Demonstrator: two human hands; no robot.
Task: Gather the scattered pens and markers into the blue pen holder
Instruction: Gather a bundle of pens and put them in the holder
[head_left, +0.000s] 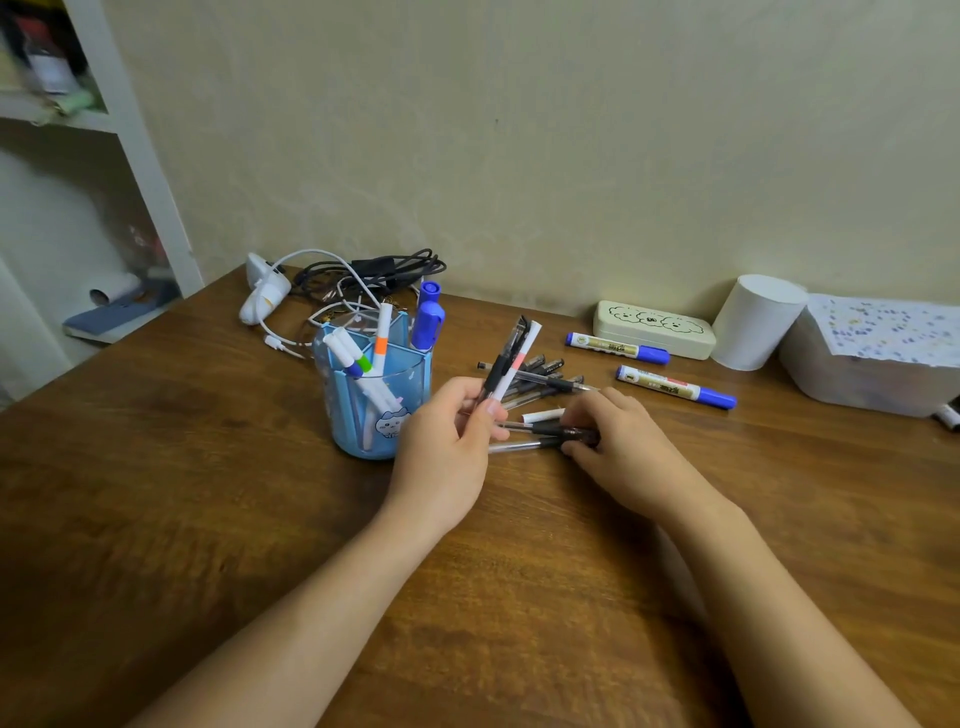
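Pens (535, 387), light, stiff and slick, suit mid-barrel pinches: left hand (447, 441) fingers grip two upright beside the blue pen holder (371, 395), right hand (618, 447) fingers close on desk-lying ones.

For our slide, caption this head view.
Left hand lifts pens toward the blue pen holder; right hand gathers more.

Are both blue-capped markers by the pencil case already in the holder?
No, both markers lie on the table.
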